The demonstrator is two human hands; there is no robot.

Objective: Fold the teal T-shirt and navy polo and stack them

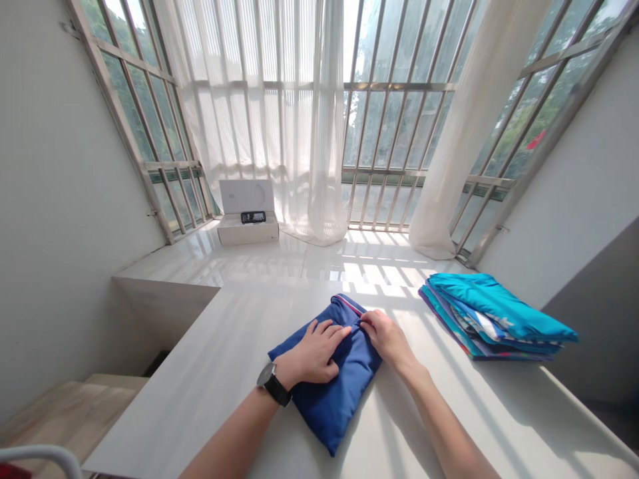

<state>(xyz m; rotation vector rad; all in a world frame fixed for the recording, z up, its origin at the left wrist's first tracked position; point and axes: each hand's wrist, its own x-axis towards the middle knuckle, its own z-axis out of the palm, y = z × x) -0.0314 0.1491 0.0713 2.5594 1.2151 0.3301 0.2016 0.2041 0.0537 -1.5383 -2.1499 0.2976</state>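
A dark blue shirt (339, 406), folded into a compact packet, lies at a slant on the white table. Its collar, edged with a red and white stripe, points away from me. My left hand (310, 352), with a black watch (273, 384) on the wrist, rests palm down on the upper part of the shirt, fingers stretched out. At the collar's right side, my right hand (388, 338) pinches the fabric between thumb and fingers. The cloth under both palms is hidden.
A stack of folded clothes (499, 319), turquoise on top, sits on the table's right side. On the sill stands an opened white box (248, 233) with a black phone-like device (253, 217) on it. Behind are sheer curtains (319, 146) and barred windows. A wooden surface (60, 416) lies lower left.
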